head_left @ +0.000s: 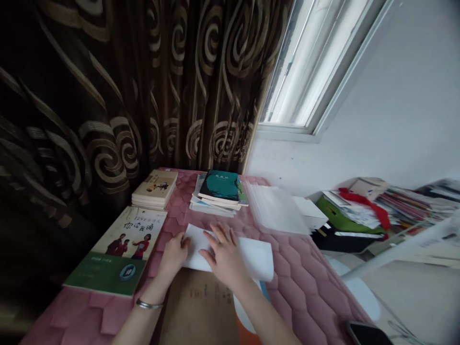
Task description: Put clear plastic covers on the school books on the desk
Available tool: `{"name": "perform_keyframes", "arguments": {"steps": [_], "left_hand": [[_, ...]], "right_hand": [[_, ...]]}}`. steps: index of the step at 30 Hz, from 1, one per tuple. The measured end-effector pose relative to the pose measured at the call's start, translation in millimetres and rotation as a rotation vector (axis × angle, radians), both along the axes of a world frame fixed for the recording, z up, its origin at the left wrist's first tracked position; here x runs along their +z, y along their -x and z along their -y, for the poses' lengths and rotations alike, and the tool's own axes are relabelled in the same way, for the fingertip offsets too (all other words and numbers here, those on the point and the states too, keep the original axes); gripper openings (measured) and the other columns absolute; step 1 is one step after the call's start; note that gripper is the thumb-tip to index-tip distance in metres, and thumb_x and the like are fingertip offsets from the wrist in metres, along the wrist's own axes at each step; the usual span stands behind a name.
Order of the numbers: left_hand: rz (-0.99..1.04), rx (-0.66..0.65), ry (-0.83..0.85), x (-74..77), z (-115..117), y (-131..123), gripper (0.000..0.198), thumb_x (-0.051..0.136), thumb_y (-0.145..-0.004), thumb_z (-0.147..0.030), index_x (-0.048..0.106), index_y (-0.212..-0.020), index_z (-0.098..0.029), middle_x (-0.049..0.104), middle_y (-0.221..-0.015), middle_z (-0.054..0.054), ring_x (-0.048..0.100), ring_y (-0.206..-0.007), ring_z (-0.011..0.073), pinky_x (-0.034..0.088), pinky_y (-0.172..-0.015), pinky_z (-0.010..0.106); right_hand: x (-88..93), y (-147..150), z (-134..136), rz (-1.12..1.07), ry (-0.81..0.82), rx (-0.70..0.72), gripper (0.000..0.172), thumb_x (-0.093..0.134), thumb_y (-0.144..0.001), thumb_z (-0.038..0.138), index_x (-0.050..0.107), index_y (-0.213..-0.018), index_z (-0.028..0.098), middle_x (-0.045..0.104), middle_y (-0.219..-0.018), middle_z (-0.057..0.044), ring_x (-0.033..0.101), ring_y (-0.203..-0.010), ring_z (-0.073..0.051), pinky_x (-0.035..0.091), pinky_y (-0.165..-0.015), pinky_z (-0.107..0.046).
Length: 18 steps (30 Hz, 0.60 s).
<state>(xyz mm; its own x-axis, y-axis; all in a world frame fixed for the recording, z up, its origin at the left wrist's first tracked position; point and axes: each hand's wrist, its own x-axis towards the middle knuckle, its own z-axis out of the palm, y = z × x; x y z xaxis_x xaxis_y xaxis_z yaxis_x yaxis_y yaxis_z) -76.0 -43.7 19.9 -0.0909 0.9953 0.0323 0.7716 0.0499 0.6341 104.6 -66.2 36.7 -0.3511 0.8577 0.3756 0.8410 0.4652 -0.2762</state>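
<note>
The pink-quilted bench (305, 287) is carrying one green-and-white book (118, 254) at 9 o'clock, its title seeming to read 你读我诵, and two book stacks, at 11 (155, 189) and 12 o'clock (220, 186). One white paper (257, 256) is lying at centre. The right hand (224, 256) is pressing it flat, fingers spread and gripping nothing. The left hand (174, 254) is curling at the paper's left edge; I cannot tell whether it is pinching.

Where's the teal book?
Head view, centre: the teal book tops a stack at the pink cover's far edge, between a beige book pile and clear plastic sheets.
</note>
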Motion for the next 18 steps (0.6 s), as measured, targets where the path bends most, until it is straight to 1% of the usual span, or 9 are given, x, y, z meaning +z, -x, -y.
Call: {"name": "perform_keyframes", "arguments": {"steps": [2,5,7,9,11,14,16,18], "left_hand": [[0.025,-0.028,0.004,-7.0,1.0,2.1,0.019,0.045,-0.092,-0.019,0.062,-0.099,-0.016,0.074,-0.097,0.009,0.069,-0.09,0.0191,0.044,-0.076,0.025],[0.048,-0.022,0.016,-14.3,0.3,5.4,0.025,0.048,-0.091,-0.022,0.061,-0.111,-0.016,0.073,-0.102,0.01,0.069,-0.096,0.0199,0.046,-0.081,0.026],[0.028,0.02,0.017,-17.7,-2.4,7.3,0.028,0.049,-0.09,-0.023,0.06,-0.115,-0.015,0.073,-0.103,0.011,0.068,-0.096,0.0212,0.047,-0.084,0.028],[-0.01,0.071,-0.023,-20.4,-7.6,9.0,0.031,0.048,-0.09,-0.022,0.059,-0.117,-0.013,0.07,-0.109,0.013,0.066,-0.1,0.0225,0.046,-0.088,0.03],[-0.03,0.129,-0.052,-22.0,-15.9,10.6,0.033,0.048,-0.089,-0.019,0.058,-0.119,-0.011,0.066,-0.119,0.016,0.061,-0.111,0.024,0.043,-0.096,0.032],[0.02,0.196,0.01,-23.0,-34.0,12.7,0.036,0.048,-0.086,-0.016,0.056,-0.12,-0.008,0.058,-0.131,0.02,0.051,-0.126,0.0274,0.036,-0.104,0.036],[0.057,0.211,0.051,-23.5,-48.7,14.2,0.036,0.05,-0.084,-0.014,0.056,-0.118,-0.006,0.057,-0.131,0.024,0.05,-0.127,0.0301,0.036,-0.103,0.038],[0.069,0.196,0.065,-24.6,-63.9,15.6,0.03,0.051,-0.081,-0.015,0.059,-0.109,-0.007,0.062,-0.121,0.023,0.054,-0.122,0.0309,0.039,-0.098,0.037]], "right_hand": [[-13.0,11.2,1.8,0.041,0.069,0.029,0.05,0.049,-0.092,0.047,0.053,-0.135,0.023,0.038,-0.151,-0.009,0.031,-0.139,-0.034,0.024,-0.112,-0.059],[-25.7,14.7,5.4,0.065,0.155,0.002,0.053,0.048,-0.091,0.051,0.05,-0.137,0.024,0.038,-0.152,-0.008,0.033,-0.138,-0.034,0.03,-0.109,-0.057],[-29.5,14.1,8.3,0.078,0.178,-0.029,0.054,0.047,-0.092,0.052,0.05,-0.138,0.024,0.04,-0.151,-0.009,0.036,-0.137,-0.034,0.033,-0.107,-0.055],[-31.5,14.1,11.4,0.091,0.157,-0.048,0.054,0.048,-0.092,0.051,0.049,-0.139,0.025,0.04,-0.151,-0.01,0.036,-0.137,-0.035,0.033,-0.107,-0.056],[-32.9,15.4,14.3,0.104,0.1,-0.058,0.055,0.048,-0.092,0.05,0.047,-0.14,0.025,0.037,-0.152,-0.01,0.033,-0.138,-0.035,0.028,-0.109,-0.059],[-34.3,18.4,17.5,0.118,0.009,-0.07,0.057,0.047,-0.092,0.051,0.045,-0.142,0.023,0.035,-0.153,-0.01,0.028,-0.14,-0.036,0.022,-0.111,-0.062],[-35.2,19.9,18.6,0.124,-0.026,-0.072,0.058,0.044,-0.093,0.053,0.045,-0.142,0.023,0.035,-0.153,-0.01,0.029,-0.14,-0.038,0.022,-0.11,-0.064],[-36.5,20.9,18.8,0.13,-0.048,-0.076,0.057,0.041,-0.094,0.054,0.046,-0.142,0.023,0.037,-0.152,-0.01,0.031,-0.139,-0.038,0.023,-0.109,-0.066]]}}
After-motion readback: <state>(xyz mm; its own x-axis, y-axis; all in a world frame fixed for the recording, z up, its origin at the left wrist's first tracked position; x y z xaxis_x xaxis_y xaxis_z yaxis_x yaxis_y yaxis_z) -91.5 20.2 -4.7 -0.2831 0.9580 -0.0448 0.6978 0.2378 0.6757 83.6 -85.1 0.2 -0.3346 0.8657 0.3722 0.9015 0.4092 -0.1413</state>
